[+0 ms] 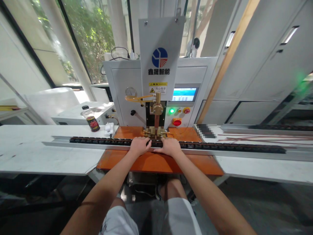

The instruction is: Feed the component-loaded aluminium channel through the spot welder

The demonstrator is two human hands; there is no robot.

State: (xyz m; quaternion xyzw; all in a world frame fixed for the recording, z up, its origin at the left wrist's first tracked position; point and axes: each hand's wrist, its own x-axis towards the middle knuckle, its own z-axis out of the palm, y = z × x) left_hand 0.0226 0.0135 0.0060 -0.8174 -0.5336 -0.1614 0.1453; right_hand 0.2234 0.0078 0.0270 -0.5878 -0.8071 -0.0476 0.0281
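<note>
A long black segmented strip (227,147) lies in a grey metal channel (200,151) that runs from left to right in front of me. My left hand (140,146) grips the strip just left of the machine's head, its fingers curled over the far side. On the right of the head, my right hand (170,147) holds the strip the same way, thumb pointing inward. Between and just behind my hands stands the machine's copper-coloured vertical rod (156,122), with brass fittings (155,132) at its foot. My fingertips are partly hidden behind the strip.
The machine (127,81) has a lit screen (184,94), a green-lit button (171,111) and red knobs. An orange board (156,161) lies under the channel. On the left white table (49,156) stand a dark drink bottle (91,119) and a small white object (109,129). Thin brown strips (244,139) lie right.
</note>
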